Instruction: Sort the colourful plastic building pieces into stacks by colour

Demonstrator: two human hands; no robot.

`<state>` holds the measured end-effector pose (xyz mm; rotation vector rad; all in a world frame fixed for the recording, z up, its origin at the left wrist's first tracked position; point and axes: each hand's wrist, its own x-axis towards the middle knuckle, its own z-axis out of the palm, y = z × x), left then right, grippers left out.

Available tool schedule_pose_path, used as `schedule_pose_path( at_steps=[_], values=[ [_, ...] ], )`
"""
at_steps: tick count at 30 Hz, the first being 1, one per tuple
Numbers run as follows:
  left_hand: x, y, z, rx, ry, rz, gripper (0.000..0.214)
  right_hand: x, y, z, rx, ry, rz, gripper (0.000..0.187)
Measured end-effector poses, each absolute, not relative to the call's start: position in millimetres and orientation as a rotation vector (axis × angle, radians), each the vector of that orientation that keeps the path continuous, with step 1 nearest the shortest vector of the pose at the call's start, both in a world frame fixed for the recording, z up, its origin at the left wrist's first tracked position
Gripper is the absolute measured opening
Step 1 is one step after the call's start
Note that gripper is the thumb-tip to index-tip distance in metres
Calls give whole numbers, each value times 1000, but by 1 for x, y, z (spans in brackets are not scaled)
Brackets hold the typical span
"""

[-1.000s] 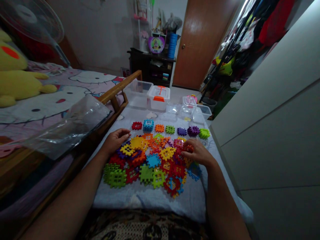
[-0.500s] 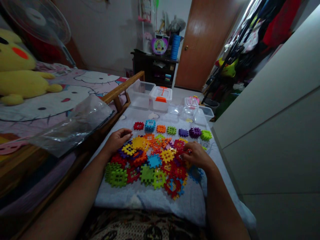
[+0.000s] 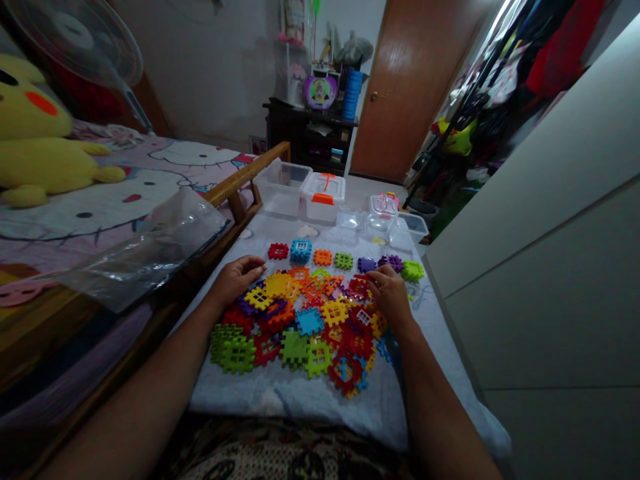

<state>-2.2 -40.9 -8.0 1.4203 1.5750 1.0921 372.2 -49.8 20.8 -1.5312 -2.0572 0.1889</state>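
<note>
A heap of colourful interlocking plastic blocks [image 3: 309, 321] lies in front of me, many square with toothed edges and window cut-outs. At its left edge my left hand [image 3: 237, 281] rests on the cloth, fingers loosely curved and apart, holding nothing. My right hand [image 3: 391, 292] is over the heap's far right side, fingertips pinched on a red block [image 3: 361, 277] whose shape is partly hidden. Behind the heap runs a row of sorted blocks: red [image 3: 278, 251], blue [image 3: 301, 251], orange [image 3: 323, 257], green [image 3: 343, 261] and purple [image 3: 367, 265].
Clear plastic boxes [image 3: 283, 190] and a lidded box with orange clasps [image 3: 323, 199] stand at the table's far end. A wooden bed rail [image 3: 245, 175] and a plastic bag [image 3: 150, 247] are on the left. A pale cabinet [image 3: 545, 247] borders the right.
My right hand has moved forward from the heap's right part toward the row of sorted blocks, uncovering a red window block. My left hand has stayed in place.
</note>
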Motion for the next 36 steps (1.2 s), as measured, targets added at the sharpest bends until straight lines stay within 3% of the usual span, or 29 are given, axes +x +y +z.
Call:
schedule_pose_path(
  at_steps=[6,27,36],
  values=[
    [-5,-41,-10,1446,1578,1072,53,378,-55,23,-1532,-2305,206,18],
    [-9,-39,-17,1469,1564,1069,52,375,-45,26,-1646,-2475,310,57],
    [-6,-40,-10,1444,1562,1058,51,369,-47,35,-1685,-2479,338,48]
  ],
)
